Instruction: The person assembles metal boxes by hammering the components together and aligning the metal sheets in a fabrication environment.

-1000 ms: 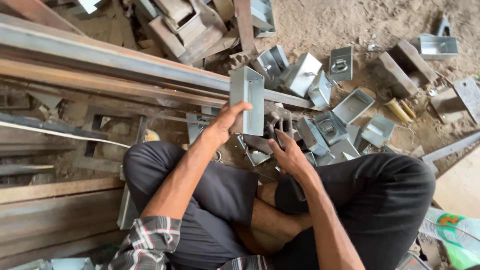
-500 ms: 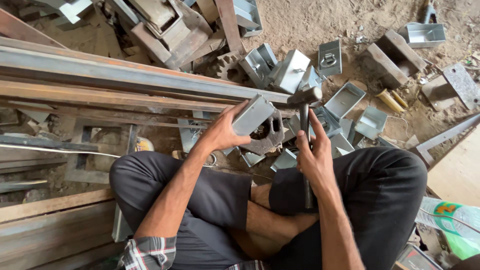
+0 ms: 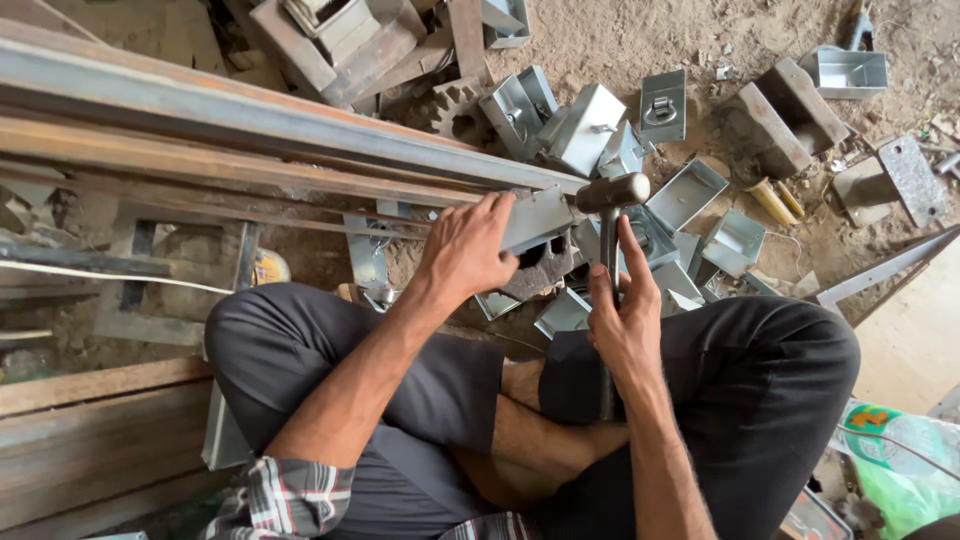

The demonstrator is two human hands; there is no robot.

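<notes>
Soft, even daylight fills the scene, and the shadows are weak. The metal box under the left hand shines pale without hard glare. The hammer above the right hand looks sharp. Straight lines bend slightly toward the edges.

We sit cross-legged on the ground, our left hand gripping a metal box that rests on a block just ahead of our knees. Right of it, our right hand holds a hammer, its head just beside the box. Long beams lie to the left, running behind the box. A heap of boxes lies beyond and to the right. A plastic bag lies at our right knee.
</notes>
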